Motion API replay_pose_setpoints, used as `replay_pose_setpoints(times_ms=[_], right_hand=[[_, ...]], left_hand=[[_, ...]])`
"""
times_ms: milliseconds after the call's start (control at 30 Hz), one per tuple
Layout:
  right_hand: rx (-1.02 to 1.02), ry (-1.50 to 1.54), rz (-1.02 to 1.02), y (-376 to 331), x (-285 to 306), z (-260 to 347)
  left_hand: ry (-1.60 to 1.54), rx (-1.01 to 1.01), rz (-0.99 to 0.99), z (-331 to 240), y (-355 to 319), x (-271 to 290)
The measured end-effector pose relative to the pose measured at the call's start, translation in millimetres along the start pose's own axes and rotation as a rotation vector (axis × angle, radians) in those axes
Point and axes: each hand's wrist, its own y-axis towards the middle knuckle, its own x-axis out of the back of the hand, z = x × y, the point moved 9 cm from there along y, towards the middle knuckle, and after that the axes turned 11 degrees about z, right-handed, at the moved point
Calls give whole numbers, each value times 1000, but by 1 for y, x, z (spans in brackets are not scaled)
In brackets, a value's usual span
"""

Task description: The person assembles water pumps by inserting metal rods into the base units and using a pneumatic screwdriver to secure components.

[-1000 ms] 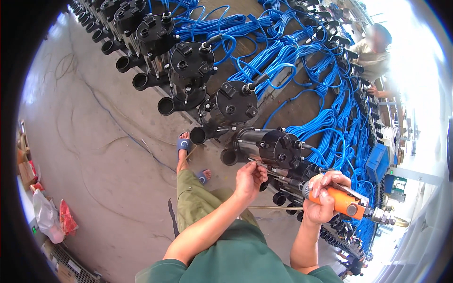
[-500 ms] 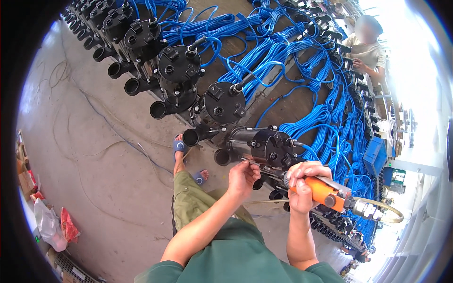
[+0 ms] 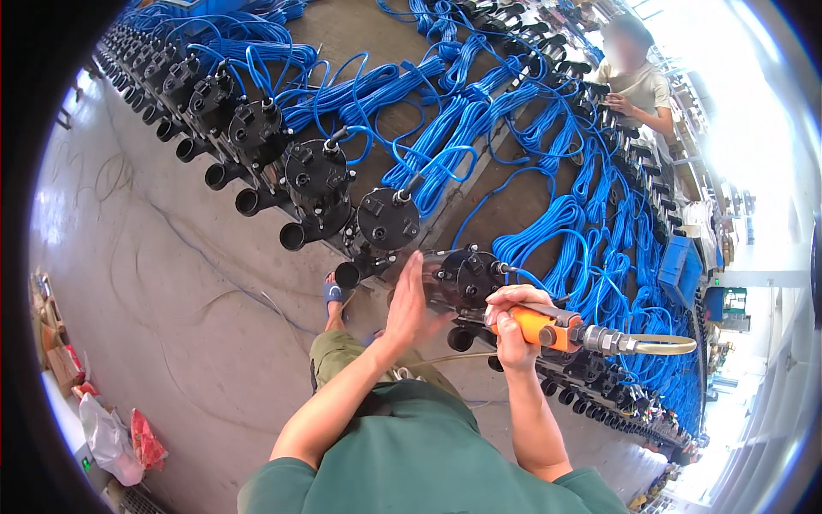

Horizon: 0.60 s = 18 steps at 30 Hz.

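My right hand (image 3: 511, 330) grips an orange air tool (image 3: 548, 329), which has a metal coupling and a pale hose at its right end. The tool's working end is hidden behind my fingers. In front of it lies a tilted black pump (image 3: 469, 276) with a round lid and a blue cable coming off it. My left hand (image 3: 411, 313) is beside that pump's body, fingers stretched out and slightly blurred. I cannot tell whether it touches the pump. Just beyond stands another black pump (image 3: 388, 219), upright, with its outlet pipe (image 3: 348, 275) facing me.
A long row of black pumps (image 3: 257, 133) runs away to the upper left, and more continue at the lower right. Bundles of blue cable (image 3: 548, 236) cover the platform. Across it a person (image 3: 638, 90) stands by another row. A blue crate (image 3: 679, 270) is at the right.
My left hand has gone from pinched fingers at the pump's side to stretched-out fingers, higher up. The view has shifted, and my right hand keeps hold of the air tool.
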Motion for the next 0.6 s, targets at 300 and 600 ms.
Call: replay_pose_setpoints(times_ms=[300, 600], right_hand=[[111, -11, -28, 44, -26, 23], [-162, -55, -15, 56, -48, -34]], left_hand=[[-98, -102, 177, 24, 16, -19], [-26, -204, 93, 19, 21, -12]])
